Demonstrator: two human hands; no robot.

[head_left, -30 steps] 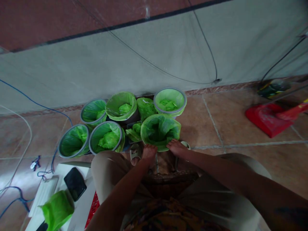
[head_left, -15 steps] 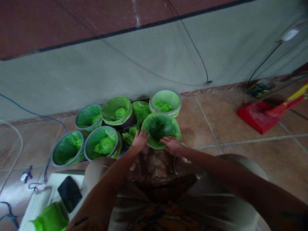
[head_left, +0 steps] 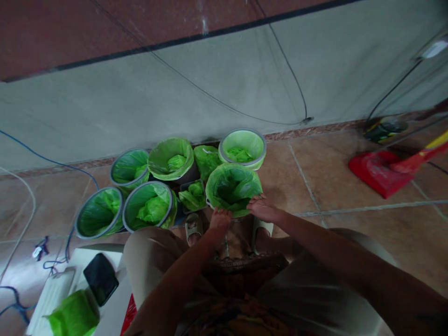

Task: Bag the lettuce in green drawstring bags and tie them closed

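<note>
A green bin liner (head_left: 234,211) lines the round bin nearest me, its edge folded out over the rim. My left hand (head_left: 220,220) is at the near edge of that liner, its fingers curled over the fold. On the near right side, my right hand (head_left: 263,208) has its fingers bent over the liner's edge. The inside of the bin is dark. Behind it is another lined bin with a grey ring (head_left: 242,145). Left of my hands is a small square bin (head_left: 192,196) with a crumpled green bag in it.
Several more lined bins, including a near one with a grey ring (head_left: 150,207), stand to the left. A white stool-like surface (head_left: 114,280) holds a black phone (head_left: 101,279) and a green bag roll (head_left: 73,313). A red dustpan (head_left: 381,172) lies at right. Cables run along the wall.
My left hand has moved right and nearer to me along the liner's edge. My right hand has shifted slightly right and up. The small square bin shows more fully.
</note>
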